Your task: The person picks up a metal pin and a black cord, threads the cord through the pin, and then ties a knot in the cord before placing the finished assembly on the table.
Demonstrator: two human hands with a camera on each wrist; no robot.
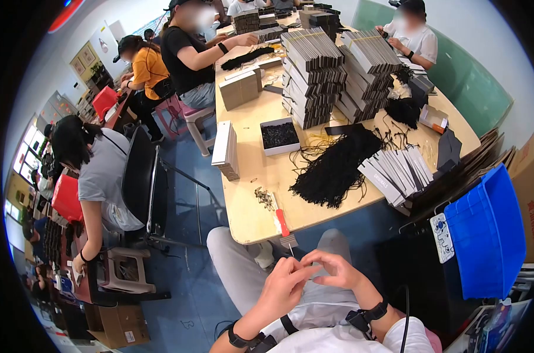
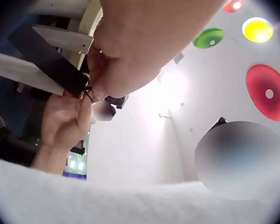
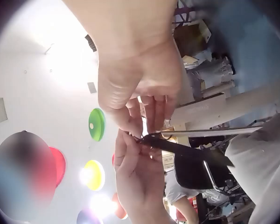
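Over the lap in the head view, my left hand (image 1: pixel 282 285) and right hand (image 1: pixel 336 273) meet at their fingertips. Between them they pinch the end of a long black hang tag (image 2: pixel 49 60). A thin black cord (image 2: pixel 88 96) loops at that end, right at the fingertips. Grey-white tags (image 2: pixel 25 72) fan out beside the black one in the left wrist view. From the right wrist, the black tag (image 3: pixel 191 151) points away from the fingers, with a pale tag (image 3: pixel 203 103) alongside. Curled fingers partly hide the cord.
A heap of black cords (image 1: pixel 337 165) lies on the table (image 1: pixel 252 212), beside fanned white tags (image 1: pixel 396 173) and tall bundled stacks (image 1: pixel 314 76). A small box of black pieces (image 1: pixel 280 136) and a red-handled cutter (image 1: pixel 280 222) are nearer. A blue bin (image 1: pixel 485 235) stands right; other people sit around.
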